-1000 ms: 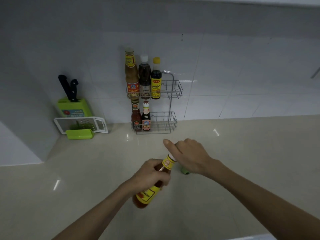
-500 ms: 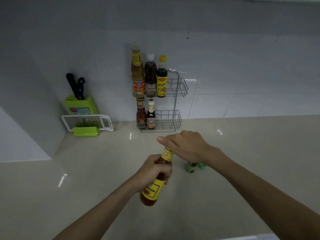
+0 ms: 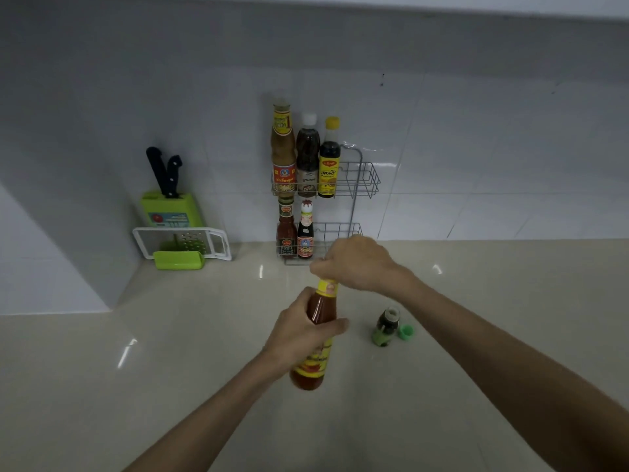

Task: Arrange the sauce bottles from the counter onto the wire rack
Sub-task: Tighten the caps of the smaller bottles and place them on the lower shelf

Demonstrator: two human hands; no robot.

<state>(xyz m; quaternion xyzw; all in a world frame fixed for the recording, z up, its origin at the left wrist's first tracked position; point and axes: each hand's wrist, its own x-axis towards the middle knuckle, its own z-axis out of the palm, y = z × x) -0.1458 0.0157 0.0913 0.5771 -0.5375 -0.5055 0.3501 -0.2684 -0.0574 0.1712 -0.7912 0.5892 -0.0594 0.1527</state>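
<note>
a: obs. the left hand (image 3: 299, 332) is wrapped round the shoulder of the red sauce bottle (image 3: 315, 338), held tilted above the counter (image 3: 170, 369). the right hand (image 3: 357, 264) is closed over its top; the cap is hidden under the fingers.

b: handling?

a: judged: looks like glass, nearly full, so heavy, rigid, breakable. the smooth wall may slip; the labelled belly is the surer hold, with the neck only for steadying.

b: destination?

a: the wire rack (image 3: 360, 180) stands against the wall, with 3 bottles on the upper tier, 2 on the lower, and free space on the right of both.

b: other items?

a: 1 small green bottle (image 3: 386, 330) stands uncapped on the counter, its green cap (image 3: 406, 332) just beside it.
</note>
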